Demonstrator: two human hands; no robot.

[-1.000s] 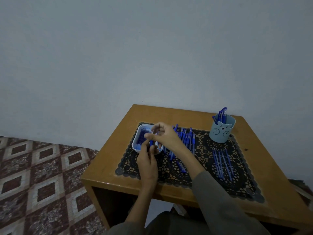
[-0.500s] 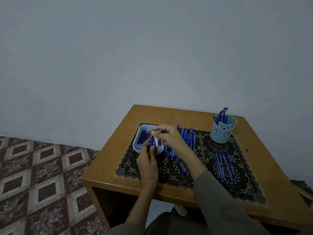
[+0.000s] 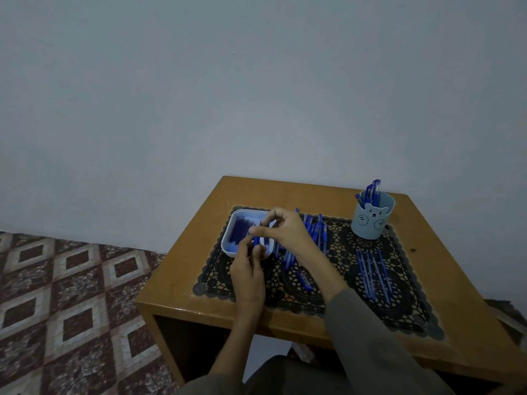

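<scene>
The left hand (image 3: 247,270) and right hand (image 3: 286,231) both pinch a blue pen (image 3: 256,240) above the tray (image 3: 229,238) (cup (image 3: 370,223) at two o'clock).

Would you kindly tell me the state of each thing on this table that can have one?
blue pen: held between both hands
left hand: grips the pen's lower end
right hand: pinches the pen's upper end
tray: uncovered, blue pieces inside
bear cup: upright, holds pens
loose pens: lying on the mat

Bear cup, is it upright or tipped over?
Upright: the bear cup stands on its base on the black mat, blue pens poking out of its top.
</scene>
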